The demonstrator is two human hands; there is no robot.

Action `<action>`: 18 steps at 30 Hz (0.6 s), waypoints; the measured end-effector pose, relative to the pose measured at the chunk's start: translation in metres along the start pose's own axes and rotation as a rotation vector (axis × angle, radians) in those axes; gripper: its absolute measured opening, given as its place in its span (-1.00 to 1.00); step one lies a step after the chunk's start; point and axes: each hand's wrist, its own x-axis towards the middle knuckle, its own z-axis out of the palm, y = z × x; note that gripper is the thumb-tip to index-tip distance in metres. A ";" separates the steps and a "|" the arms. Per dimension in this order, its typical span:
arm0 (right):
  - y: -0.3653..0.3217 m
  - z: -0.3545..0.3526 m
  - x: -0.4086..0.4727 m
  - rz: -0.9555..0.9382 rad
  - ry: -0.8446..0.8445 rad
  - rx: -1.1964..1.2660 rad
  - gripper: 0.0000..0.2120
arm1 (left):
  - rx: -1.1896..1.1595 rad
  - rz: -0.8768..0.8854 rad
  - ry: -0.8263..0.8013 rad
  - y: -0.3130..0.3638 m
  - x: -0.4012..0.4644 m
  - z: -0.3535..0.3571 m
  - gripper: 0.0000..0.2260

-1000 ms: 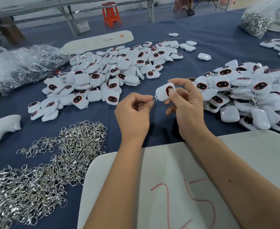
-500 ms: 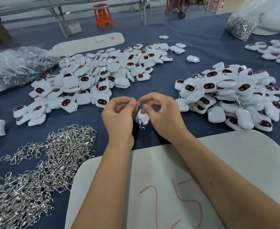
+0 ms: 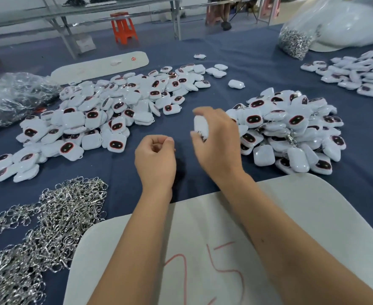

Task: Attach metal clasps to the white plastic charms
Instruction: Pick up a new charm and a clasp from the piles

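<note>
My right hand [image 3: 216, 142] grips a white plastic charm [image 3: 200, 126] with a metal clasp hanging from it, just left of the right-hand pile of charms with clasps [image 3: 291, 130]. My left hand [image 3: 155, 159] hovers above the blue cloth with its fingers curled, and nothing shows in it. A large pile of white charms with dark red-rimmed faces [image 3: 106, 119] lies to the left. A heap of loose metal clasps [image 3: 42, 230] covers the near left of the table.
A white board [image 3: 280, 216] with red writing lies under my forearms. Crumpled clear plastic [image 3: 11, 97] sits far left, a bag of clasps [image 3: 295, 40] far right, more charms [image 3: 357, 73] at the right edge. A white strip [image 3: 102, 64] lies at the back.
My hands have separated. The right hand has carried the charm with its clasp up and to the right toward the right-hand pile, while the left hand stayed near the middle.
</note>
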 end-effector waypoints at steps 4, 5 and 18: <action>0.014 -0.024 0.019 0.113 0.186 -0.063 -0.51 | -0.024 -0.026 -0.139 0.013 -0.009 0.034 -0.94; 0.016 -0.029 0.020 0.129 0.205 -0.097 -0.50 | -0.034 -0.025 -0.158 0.015 -0.011 0.041 -0.94; -0.053 0.039 -0.001 -0.045 -0.265 0.022 -0.75 | 0.130 0.007 0.030 0.005 0.008 -0.041 -0.93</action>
